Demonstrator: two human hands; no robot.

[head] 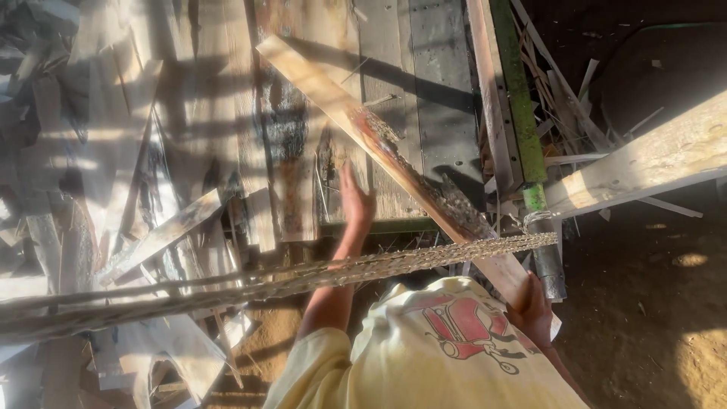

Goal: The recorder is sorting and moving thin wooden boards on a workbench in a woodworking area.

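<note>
1. Head view: a long pale plank (394, 155) is seen lying diagonally across a grey bench (443, 113), running from upper left down to lower right.
2. The plank's surface is marked by dark, reddish and rough patches along its middle and lower stretch.
3. The right hand (534, 310) is closed around the plank's near end, at the lower right; the fingers are wrapped over the edge and the end is gripped.
4. The left hand (354, 201) is held flat with fingers together and extended, just beside the plank's left edge over the bench; whether it touches the plank or the bench cannot be told.
5. The left forearm is seen rising from a pale yellow sleeve (318, 371); a yellow shirt with a red print (469, 329) fills the lower middle of the picture.
6. A thin rough strip (341, 271) is seen crossing the picture nearly level, from the far left to just right of centre, passing in front of the left forearm and over the plank's lower part.
7. A green rail (517, 98) is noted along the bench's right edge, with a dark metal post (547, 261) below it.
8. A broad pale beam (644, 163) is seen at the right, slanting up toward the picture's edge.
9. A heap of scrap boards (113, 189) is recorded at the left, in streaked sunlight.
10. Bare dirt ground (651, 303) is seen at lower right.
</note>
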